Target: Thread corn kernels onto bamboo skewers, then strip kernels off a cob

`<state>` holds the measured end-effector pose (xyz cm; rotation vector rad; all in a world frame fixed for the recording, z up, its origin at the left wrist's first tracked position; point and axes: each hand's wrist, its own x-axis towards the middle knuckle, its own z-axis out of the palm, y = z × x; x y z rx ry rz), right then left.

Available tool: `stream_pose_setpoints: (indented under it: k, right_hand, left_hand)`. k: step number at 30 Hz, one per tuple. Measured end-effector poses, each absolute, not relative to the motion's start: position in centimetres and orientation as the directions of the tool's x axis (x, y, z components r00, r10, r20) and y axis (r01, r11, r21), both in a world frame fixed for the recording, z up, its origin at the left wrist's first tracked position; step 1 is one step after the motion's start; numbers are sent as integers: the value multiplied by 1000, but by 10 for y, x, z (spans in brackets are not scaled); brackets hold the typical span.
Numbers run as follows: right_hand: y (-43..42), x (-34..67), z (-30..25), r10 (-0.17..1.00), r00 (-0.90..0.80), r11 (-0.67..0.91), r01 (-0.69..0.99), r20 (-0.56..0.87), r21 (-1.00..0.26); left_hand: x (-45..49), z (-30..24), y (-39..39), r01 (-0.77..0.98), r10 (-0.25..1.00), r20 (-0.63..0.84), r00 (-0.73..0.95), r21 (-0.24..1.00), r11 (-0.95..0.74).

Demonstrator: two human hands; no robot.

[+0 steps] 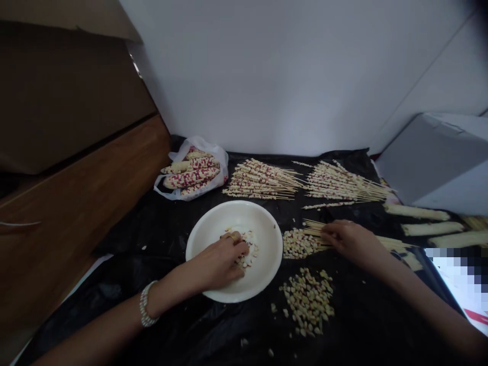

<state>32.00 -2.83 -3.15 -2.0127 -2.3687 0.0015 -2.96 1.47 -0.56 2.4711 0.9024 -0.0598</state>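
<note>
A white bowl (198,229) stands in the middle with loose corn kernels (254,249) on its bottom. Inside it, my left hand (224,259) has its fingers curled down among the kernels; what the fingertips pinch is hidden. Just right of the bowl, bare bamboo skewers (312,226) lie in a bundle beside a heap of pale kernels (299,244). My right hand (346,239) is over that bundle, its fingers pinched together on a skewer. Farther back are two piles of skewers threaded with kernels (259,179), the second pile of threaded skewers (335,183) to the right.
A plastic bag (223,162) holds several red-and-white corn cobs (192,178) at back left. Another kernel heap (308,302) lies nearer me. Stripped cobs (432,229) are at right, near a grey-white box (438,157). Black sheeting (160,244) covers the surface; a white wall (267,76) rises behind.
</note>
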Motion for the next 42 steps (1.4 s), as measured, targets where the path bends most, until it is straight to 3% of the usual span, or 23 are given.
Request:
stream_pose_setpoints:
  k: [9,16,22,25,28,31,38,42]
  right_hand:
    - [-29,300,-35,974,-226,225,965,-5,135]
    - [-33,304,-22,967,-252,254,959,-32,129]
    - [-37,302,-17,964,-266,268,956,-31,120]
    - [-38,301,-15,956,-285,281,957,70,68]
    - [-39,289,-5,899,-320,347,937,299,-41]
    - [-39,260,14,796,-364,451,890,484,-72]
    - [-42,197,38,706,-461,582,810,537,-70]
    - [-46,186,29,719,-427,604,774,548,-189]
  left_hand:
    - [-24,-9,21,389,420,-127,898,675,-627]
    - [-31,6,35,448,561,-255,788,862,-236]
    - [-40,11,39,390,624,-319,714,921,25]
    - [-43,7,37,342,620,-296,726,938,47]
    - [-43,4,35,288,646,-266,715,955,74]
    - [-40,2,31,224,698,-255,670,965,137]
    - [-32,-2,24,42,838,-263,478,960,277]
    - [-31,-2,19,-23,913,-247,325,963,269]
